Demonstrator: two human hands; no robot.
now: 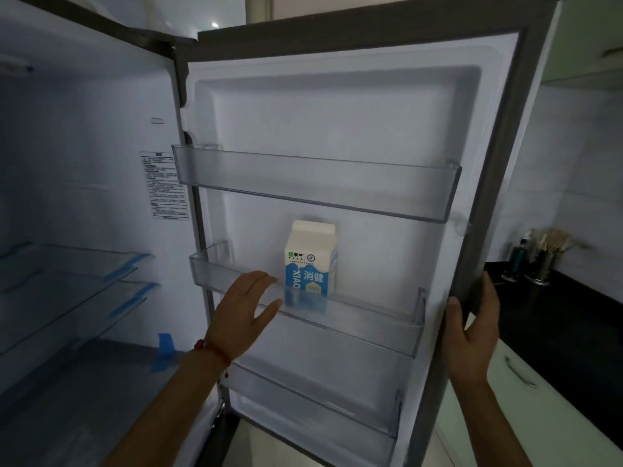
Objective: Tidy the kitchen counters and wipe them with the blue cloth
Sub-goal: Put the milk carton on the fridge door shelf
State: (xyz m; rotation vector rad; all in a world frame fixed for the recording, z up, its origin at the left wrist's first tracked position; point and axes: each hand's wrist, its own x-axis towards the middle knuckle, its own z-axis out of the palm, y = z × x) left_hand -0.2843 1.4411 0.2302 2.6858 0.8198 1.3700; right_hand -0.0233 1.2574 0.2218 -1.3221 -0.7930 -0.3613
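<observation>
The fridge door (337, 112) stands wide open in front of me. A white and blue milk carton (310, 261) stands upright in the door's middle clear shelf (371, 318). My left hand (246, 308) hovers just left of the carton with fingers spread, holding nothing and apart from the carton. My right hand (475, 328) grips the outer edge of the fridge door. The blue cloth is not in view.
The fridge interior (67, 197) at left has glass shelves with blue tape. A dark counter (556, 315) lies at right behind the door, with a metal utensil holder (546, 261) and a bottle (517, 254). White drawers with handles sit below it.
</observation>
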